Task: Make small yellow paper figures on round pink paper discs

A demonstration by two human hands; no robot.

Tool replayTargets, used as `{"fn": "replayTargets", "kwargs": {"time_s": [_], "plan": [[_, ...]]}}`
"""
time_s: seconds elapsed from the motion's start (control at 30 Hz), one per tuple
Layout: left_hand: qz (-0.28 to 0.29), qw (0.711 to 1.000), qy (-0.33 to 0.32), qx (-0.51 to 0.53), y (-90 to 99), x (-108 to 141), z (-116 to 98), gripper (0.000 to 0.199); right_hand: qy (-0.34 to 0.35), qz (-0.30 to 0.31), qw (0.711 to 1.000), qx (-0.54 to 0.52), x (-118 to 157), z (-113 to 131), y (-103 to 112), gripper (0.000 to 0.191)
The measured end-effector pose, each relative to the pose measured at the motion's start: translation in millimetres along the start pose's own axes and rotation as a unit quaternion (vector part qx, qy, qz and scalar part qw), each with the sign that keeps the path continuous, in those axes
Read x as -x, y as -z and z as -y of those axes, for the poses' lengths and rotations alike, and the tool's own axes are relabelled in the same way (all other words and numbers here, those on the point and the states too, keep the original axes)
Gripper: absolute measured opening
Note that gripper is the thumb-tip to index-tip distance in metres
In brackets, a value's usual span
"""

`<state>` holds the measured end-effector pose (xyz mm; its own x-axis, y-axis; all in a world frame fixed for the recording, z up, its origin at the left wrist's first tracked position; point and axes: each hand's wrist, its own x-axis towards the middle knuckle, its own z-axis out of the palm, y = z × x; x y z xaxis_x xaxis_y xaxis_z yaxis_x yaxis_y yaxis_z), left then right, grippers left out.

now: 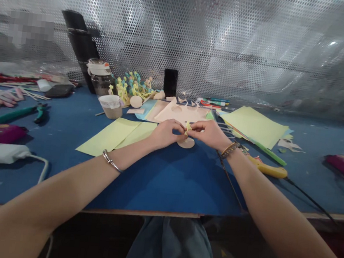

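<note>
Evidently L hand (168,133) & R hand (210,133) pinch yellow pc. (187,126) over pale disc (185,143), prob. for steadiness. Sheets (109,136) at left, w/in reach.

Yellow pc. (187,126) is part. hidden by L hand (167,134) & R hand (211,133); purple device (343,166) is cut off, R edge.

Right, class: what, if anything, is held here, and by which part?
A small yellow piece, pinched below its upper tip by the fingertips of the left hand and right hand.
</note>
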<state>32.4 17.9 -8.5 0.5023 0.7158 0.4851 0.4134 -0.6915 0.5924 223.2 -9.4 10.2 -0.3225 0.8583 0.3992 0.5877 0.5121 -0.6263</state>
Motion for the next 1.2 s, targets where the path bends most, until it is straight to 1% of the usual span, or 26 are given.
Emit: {"fn": "replayTargets", "kwargs": {"time_s": [0.17, 0.43, 0.67, 0.8, 0.9, 1.1, 1.2], "plan": [[-0.005, 1.0, -0.008, -0.028, 0.4, -0.1, 0.9, 0.008, -0.004, 0.003, 1.0, -0.014, -0.1, 0.6, 1.7, 0.022], [0.008, 0.999, -0.013, -0.048, 1.1, -0.4, 1.7, 0.004, -0.011, -0.025, 1.0, 0.012, -0.3, -2.2, 4.7, 0.019], [0.005, 0.998, -0.021, -0.058, 1.3, 0.0, 1.1, 0.005, -0.006, -0.018, 0.999, 0.028, 0.2, -1.5, 5.2, 0.016], [-0.01, 0.998, -0.026, -0.05, 0.5, 0.2, 2.2, 0.007, -0.009, -0.015, 0.999, 0.034, -0.2, -0.7, 5.5, 0.015], [-0.023, 0.998, -0.03, -0.05, 0.3, -0.3, 2.4, 0.006, -0.006, -0.012, 0.999, 0.036, -0.4, -0.6, 5.2, 0.016], [-0.021, 0.998, -0.039, -0.049, 0.7, -1.0, 2.7, 0.004, -0.004, -0.007, 1.0, 0.027, -0.1, -2.3, 4.3, 0.022], [-0.022, 0.998, -0.039, -0.048, 0.8, -0.9, 3.5, 0.004, -0.002, -0.005, 1.0, 0.029, 0.0, -2.1, 4.3, 0.021]]}}
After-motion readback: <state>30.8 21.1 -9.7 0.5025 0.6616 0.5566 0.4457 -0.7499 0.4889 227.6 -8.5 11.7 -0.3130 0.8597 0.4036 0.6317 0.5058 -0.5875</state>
